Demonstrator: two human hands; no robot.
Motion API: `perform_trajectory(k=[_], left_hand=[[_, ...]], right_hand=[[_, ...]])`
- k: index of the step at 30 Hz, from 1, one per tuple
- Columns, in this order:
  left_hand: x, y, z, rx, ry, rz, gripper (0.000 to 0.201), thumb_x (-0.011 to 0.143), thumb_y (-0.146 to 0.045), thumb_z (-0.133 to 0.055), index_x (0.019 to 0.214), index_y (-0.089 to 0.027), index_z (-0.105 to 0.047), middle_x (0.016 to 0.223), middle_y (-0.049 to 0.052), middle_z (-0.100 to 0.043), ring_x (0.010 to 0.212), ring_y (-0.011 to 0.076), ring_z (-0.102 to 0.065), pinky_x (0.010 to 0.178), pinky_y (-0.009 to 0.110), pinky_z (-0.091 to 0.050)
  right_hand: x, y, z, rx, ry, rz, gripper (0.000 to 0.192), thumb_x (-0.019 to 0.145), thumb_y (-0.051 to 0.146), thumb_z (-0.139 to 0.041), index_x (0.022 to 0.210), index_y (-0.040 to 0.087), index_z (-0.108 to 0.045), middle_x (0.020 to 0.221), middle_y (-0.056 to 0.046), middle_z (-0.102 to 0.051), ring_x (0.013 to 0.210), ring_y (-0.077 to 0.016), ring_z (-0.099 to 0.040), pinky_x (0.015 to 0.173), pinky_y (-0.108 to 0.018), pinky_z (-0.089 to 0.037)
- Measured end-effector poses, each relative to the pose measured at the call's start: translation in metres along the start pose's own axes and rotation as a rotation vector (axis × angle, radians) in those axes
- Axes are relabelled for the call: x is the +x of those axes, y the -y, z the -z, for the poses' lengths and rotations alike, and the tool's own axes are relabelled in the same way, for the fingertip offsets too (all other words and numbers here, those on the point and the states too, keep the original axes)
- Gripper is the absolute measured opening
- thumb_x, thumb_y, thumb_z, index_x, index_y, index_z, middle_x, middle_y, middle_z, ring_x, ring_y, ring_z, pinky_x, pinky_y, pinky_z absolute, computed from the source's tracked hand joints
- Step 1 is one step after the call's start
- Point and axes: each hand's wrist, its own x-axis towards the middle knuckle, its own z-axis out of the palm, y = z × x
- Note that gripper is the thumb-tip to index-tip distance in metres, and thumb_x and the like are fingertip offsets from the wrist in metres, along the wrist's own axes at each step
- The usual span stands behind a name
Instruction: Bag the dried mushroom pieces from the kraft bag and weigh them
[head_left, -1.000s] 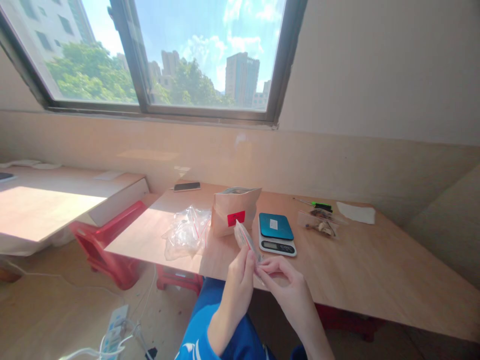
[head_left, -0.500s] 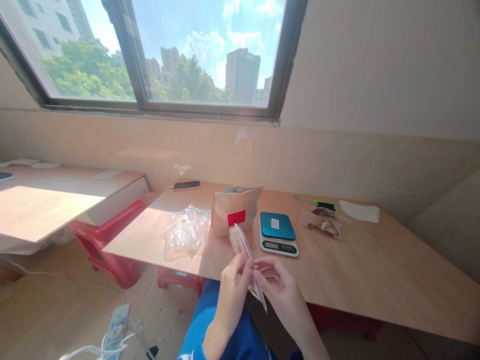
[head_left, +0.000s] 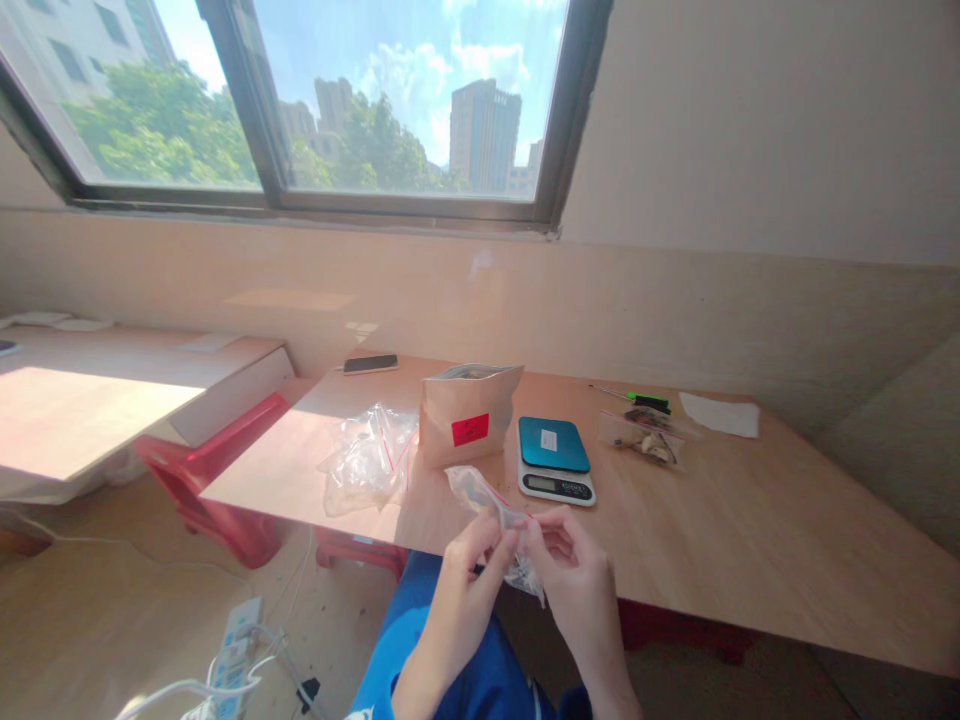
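Both hands [head_left: 517, 570] pinch, seemingly, one clear bag [head_left: 487, 500].

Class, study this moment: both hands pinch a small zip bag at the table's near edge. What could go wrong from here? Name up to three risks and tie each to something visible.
1. The left hand and right hand hold the small zip bag at the edge of the table, partly over the lap; if its contents slip out, they would likely fall to the floor.
2. The digital scale sits close ahead; a careless reach might nudge it.
3. The open paper pouch stands upright nearby and could tip.
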Motion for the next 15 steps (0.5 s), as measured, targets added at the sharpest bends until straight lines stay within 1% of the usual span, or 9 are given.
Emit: perform_trajectory(k=[2,4,5,6,8,9,11,13,15], left_hand=[[-0.007,-0.002,0.003,0.081,0.061,-0.040,0.044,0.089,-0.048,-0.050,0.058,-0.019,-0.038,0.063,-0.002,-0.042,0.063,0.0121,-0.038,0.058,0.025,-0.030],[-0.012,-0.001,0.008,0.124,0.076,-0.031,0.047,0.089,-0.049,-0.050,0.054,-0.019,-0.039,0.060,-0.002,-0.042,0.060,0.0121,-0.040,0.058,0.026,-0.031],[-0.013,0.002,0.011,0.116,0.072,-0.013,0.047,0.089,-0.051,-0.049,0.054,-0.019,-0.040,0.058,-0.002,-0.043,0.060,0.0124,-0.041,0.059,0.026,-0.032],[-0.013,0.006,0.013,0.091,0.052,0.006,0.047,0.089,-0.052,-0.048,0.055,-0.019,-0.043,0.058,-0.001,-0.045,0.059,0.0128,-0.043,0.060,0.026,-0.034],[-0.009,0.017,0.015,0.008,-0.023,0.036,0.045,0.088,-0.055,-0.047,0.061,-0.019,-0.050,0.062,0.000,-0.051,0.063,0.0146,-0.049,0.065,0.027,-0.039],[-0.005,0.025,0.014,-0.038,-0.065,0.049,0.042,0.087,-0.055,-0.048,0.068,-0.019,-0.055,0.068,0.001,-0.056,0.069,0.0160,-0.053,0.069,0.028,-0.042],[0.002,0.040,0.008,-0.157,-0.112,0.107,0.038,0.082,-0.055,-0.058,0.092,-0.019,-0.063,0.092,0.005,-0.065,0.090,0.0206,-0.059,0.083,0.032,-0.045],[0.006,0.052,-0.001,-0.355,-0.094,0.198,0.049,0.075,-0.056,-0.065,0.107,-0.019,-0.063,0.111,0.009,-0.066,0.108,0.0250,-0.059,0.095,0.037,-0.043],[0.006,0.059,-0.009,-0.524,-0.042,0.277,0.058,0.075,-0.062,-0.062,0.113,-0.018,-0.063,0.118,0.012,-0.066,0.114,0.0278,-0.058,0.099,0.042,-0.043]], right_hand=[[0.008,-0.008,0.013,-0.011,-0.246,0.007,0.031,0.077,0.052,-0.064,0.075,0.021,-0.058,0.070,-0.006,-0.071,0.065,-0.0223,-0.070,0.062,-0.032,-0.056],[0.014,-0.014,0.028,0.020,-0.451,0.008,0.034,0.075,0.053,-0.066,0.078,0.021,-0.057,0.075,-0.008,-0.072,0.068,-0.0223,-0.070,0.064,-0.033,-0.057],[0.015,-0.015,0.035,0.059,-0.509,0.005,0.035,0.074,0.053,-0.067,0.079,0.020,-0.057,0.078,-0.008,-0.073,0.070,-0.0223,-0.070,0.064,-0.033,-0.057],[0.016,-0.014,0.041,0.106,-0.530,0.000,0.036,0.073,0.054,-0.068,0.080,0.020,-0.057,0.079,-0.008,-0.073,0.070,-0.0222,-0.071,0.063,-0.033,-0.057],[0.014,-0.009,0.046,0.187,-0.503,-0.007,0.038,0.072,0.053,-0.070,0.083,0.019,-0.057,0.079,-0.008,-0.074,0.066,-0.0209,-0.070,0.059,-0.032,-0.056],[0.012,-0.004,0.046,0.214,-0.482,-0.012,0.038,0.072,0.052,-0.071,0.083,0.019,-0.057,0.079,-0.008,-0.074,0.063,-0.0201,-0.070,0.058,-0.031,-0.056],[0.008,0.004,0.040,0.244,-0.444,-0.034,0.038,0.072,0.051,-0.072,0.084,0.018,-0.057,0.078,-0.007,-0.074,0.059,-0.0187,-0.069,0.056,-0.030,-0.056],[0.005,0.009,0.031,0.279,-0.375,-0.081,0.038,0.072,0.051,-0.072,0.084,0.018,-0.058,0.078,-0.007,-0.074,0.058,-0.0184,-0.068,0.056,-0.030,-0.057],[0.004,0.008,0.022,0.315,-0.277,-0.140,0.039,0.073,0.051,-0.071,0.086,0.018,-0.057,0.077,-0.007,-0.073,0.058,-0.0191,-0.068,0.056,-0.031,-0.057]])
